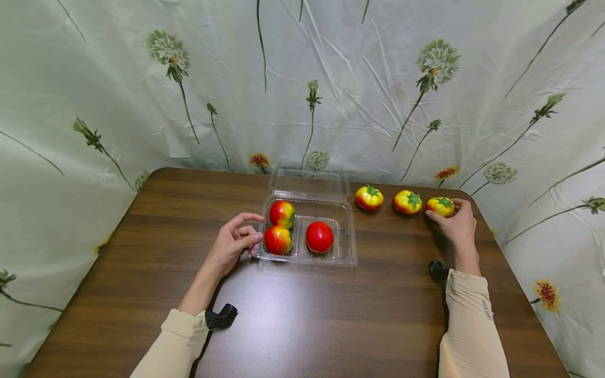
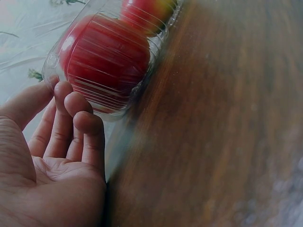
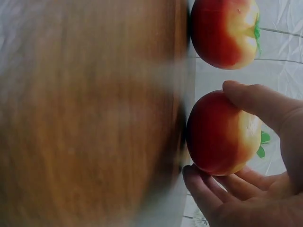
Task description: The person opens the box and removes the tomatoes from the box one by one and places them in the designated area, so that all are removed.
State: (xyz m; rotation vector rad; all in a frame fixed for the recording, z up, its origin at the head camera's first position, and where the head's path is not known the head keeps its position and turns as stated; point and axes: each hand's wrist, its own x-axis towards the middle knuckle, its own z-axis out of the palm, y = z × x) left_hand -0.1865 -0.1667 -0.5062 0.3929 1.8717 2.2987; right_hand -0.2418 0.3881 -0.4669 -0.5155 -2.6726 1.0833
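fruit (image 1: 439,208) clamped in right hand (image 1: 459,224) (near table edge (image 1: 512,286)), left fingers (image 1: 247,217) apart at box (image 1: 307,260)

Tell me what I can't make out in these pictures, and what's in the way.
Sleeve lettering: head view, too small to read.
Red fruit: head view, underside hidden by its own body.
Second boxed fruit: left wrist view, partly cut off by the top edge.
Middle loose fruit: right wrist view, partly cut off by the top edge.
Table: right wrist view, grain blurred.
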